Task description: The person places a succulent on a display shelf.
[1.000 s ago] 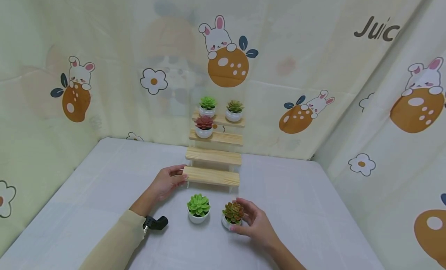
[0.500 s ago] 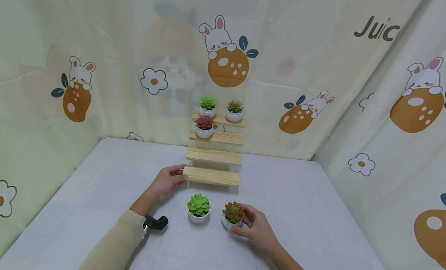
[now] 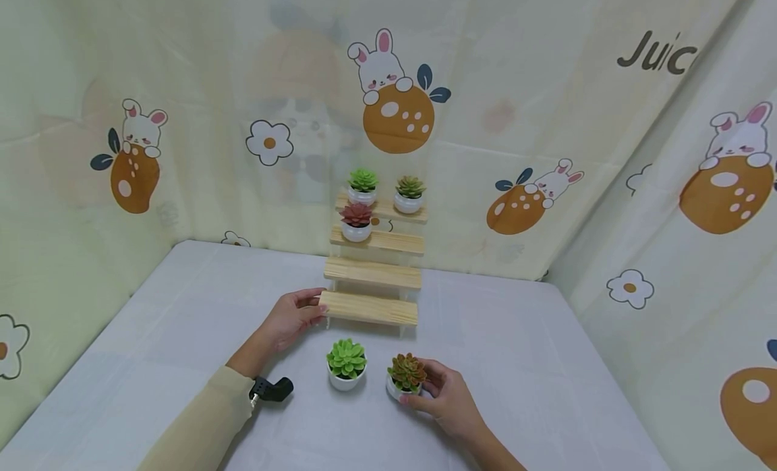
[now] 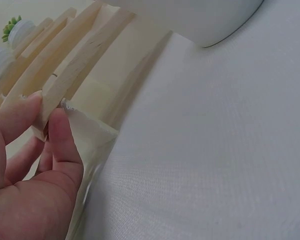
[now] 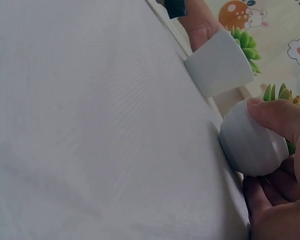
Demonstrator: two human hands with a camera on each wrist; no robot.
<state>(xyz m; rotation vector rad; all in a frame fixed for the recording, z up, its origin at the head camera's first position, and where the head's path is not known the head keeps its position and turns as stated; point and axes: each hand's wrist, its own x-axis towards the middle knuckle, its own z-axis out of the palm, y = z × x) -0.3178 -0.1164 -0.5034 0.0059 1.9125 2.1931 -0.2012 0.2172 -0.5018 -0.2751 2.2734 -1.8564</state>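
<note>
A stepped wooden shelf (image 3: 371, 308) stands at the back of the table. My left hand (image 3: 290, 317) grips the left end of its lowest step (image 4: 65, 85) between thumb and fingers. On the cloth in front stand two small white pots: a green succulent (image 3: 346, 363) and a reddish-brown succulent (image 3: 405, 374). My right hand (image 3: 442, 393) holds the reddish-brown one's pot (image 5: 251, 142), thumb on its rim and fingers below. The pot still rests on the cloth. The green plant's pot (image 5: 217, 65) stands free beside it.
Three more potted succulents sit on the upper steps: green (image 3: 362, 185), brownish (image 3: 409, 191) and red (image 3: 355, 220). The third step (image 3: 371, 271) is bare. Cartoon-print curtains (image 3: 546, 120) close in the back and both sides. A white cloth (image 3: 182, 302) covers the table.
My right hand has closed in on the reddish-brown succulent's pot, going from hovering with spread fingers to holding it. The left hand has stayed on the shelf.
</note>
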